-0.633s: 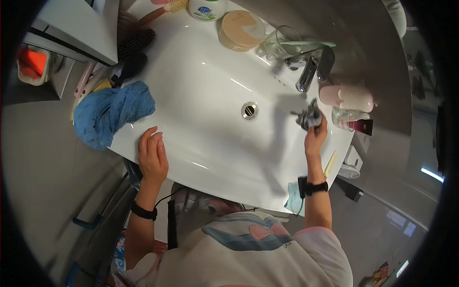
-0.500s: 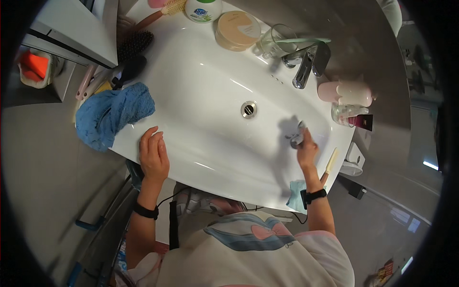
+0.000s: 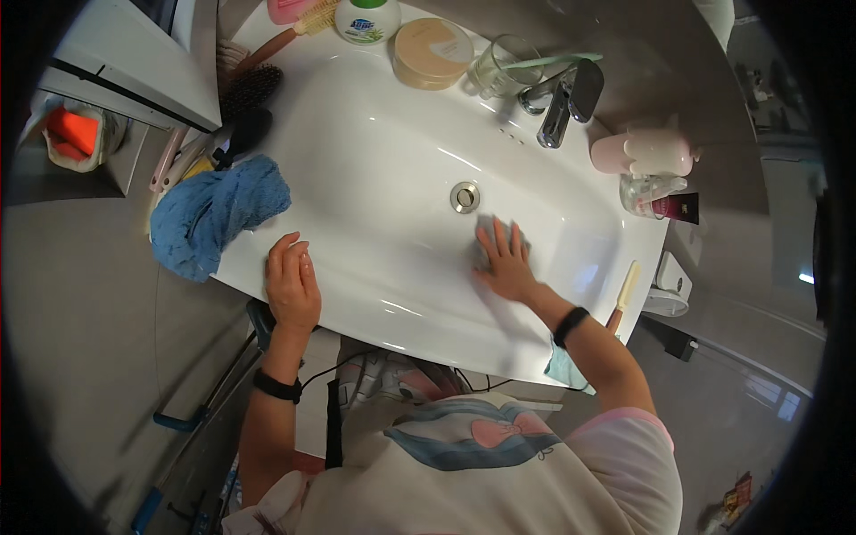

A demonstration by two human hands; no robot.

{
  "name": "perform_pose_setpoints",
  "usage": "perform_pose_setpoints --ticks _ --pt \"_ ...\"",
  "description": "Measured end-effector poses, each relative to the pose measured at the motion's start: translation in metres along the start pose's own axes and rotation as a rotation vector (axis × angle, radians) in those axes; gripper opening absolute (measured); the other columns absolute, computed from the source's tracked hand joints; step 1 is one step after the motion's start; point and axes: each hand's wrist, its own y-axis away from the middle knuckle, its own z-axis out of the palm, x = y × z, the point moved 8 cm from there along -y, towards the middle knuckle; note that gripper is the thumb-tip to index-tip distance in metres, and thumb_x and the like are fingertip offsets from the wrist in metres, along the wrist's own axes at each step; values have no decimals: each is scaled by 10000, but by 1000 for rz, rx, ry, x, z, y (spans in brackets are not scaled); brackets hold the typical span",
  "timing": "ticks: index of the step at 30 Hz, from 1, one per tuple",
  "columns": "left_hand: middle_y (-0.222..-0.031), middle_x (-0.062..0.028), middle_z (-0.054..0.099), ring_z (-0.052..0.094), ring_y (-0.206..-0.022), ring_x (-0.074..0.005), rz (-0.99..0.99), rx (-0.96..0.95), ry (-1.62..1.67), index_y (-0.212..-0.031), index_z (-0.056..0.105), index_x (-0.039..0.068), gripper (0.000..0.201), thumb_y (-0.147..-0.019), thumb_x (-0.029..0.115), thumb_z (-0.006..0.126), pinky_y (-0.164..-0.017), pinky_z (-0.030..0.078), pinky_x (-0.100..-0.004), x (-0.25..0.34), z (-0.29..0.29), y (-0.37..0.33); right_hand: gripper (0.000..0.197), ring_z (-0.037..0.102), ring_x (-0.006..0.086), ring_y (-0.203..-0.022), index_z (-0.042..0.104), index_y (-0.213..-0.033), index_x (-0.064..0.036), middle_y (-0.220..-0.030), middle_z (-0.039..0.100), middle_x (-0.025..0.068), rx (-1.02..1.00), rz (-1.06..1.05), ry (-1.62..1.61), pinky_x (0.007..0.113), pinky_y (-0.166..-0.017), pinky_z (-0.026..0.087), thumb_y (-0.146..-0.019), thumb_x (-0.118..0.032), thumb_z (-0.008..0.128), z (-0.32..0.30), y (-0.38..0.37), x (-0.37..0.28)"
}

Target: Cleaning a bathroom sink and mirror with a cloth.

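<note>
My left hand (image 3: 292, 281) rests on the front left rim of the white sink (image 3: 357, 205), its fingers stretched out and slightly bent, holding nothing I can see. Low over the basin, my right hand (image 3: 508, 266) is spread palm down with the fingers apart, just below and right of the metal drain (image 3: 465, 197). A grey patch shows around its fingers; whether that is only shadow or something under the palm, I cannot tell. A twisted blue towel (image 3: 218, 214) lies on the left rim, close to my left hand.
Along the back rim stand a white bottle (image 3: 367, 21), a round beige tub (image 3: 433, 53), a glass (image 3: 508, 67) with a toothbrush, and the chrome faucet (image 3: 562, 102). The right rim holds a pink container (image 3: 642, 153), a comb (image 3: 626, 294) and a pale blue cloth (image 3: 565, 367).
My right hand has moved left toward the drain and spread its fingers; the shiny grey thing earlier at its fingertips no longer shows. The drain's centre looks lighter. My left hand stays put.
</note>
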Motion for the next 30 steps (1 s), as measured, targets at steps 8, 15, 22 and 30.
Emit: perform_pose_setpoints --ticks 8,15,22,30 --pt "-1034 -137 504 498 -879 -296 -60 3 7 -916 531 1 148 -812 70 451 -756 408 -370 -5 0 5 619 -19 389 -1282 233 -1333 -211 -1422 18 78 68 -370 128 558 -996 87 -795 -416 459 -7 -25 -87" --pt "-1025 -151 504 509 -876 -300 -93 27 109 -910 537 -15 150 -822 60 442 -760 415 -365 -6 5 1 696 39 344 -1292 97 -1353 -101 -1413 55 115 498 -224 69 544 -999 111 -814 -319 480 -70 -149 -138" --pt "-1028 -152 500 507 -879 -302 -103 58 108 -929 532 -13 156 -824 61 444 -754 420 -364 -10 -3 4 571 117 314 -1288 239 -1309 -58 -1385 170 147 73 -598 -198 473 -1026 131 -837 -306 442 -24 -93 -226" --pt "-1049 -147 491 493 -911 -315 -113 30 82 -933 519 -10 150 -827 62 442 -774 408 -383 -9 -2 7 587 62 290 -1302 165 -1347 -115 -1407 107 121 -230 -436 -311 498 -1023 111 -854 -294 429 11 -16 -124"
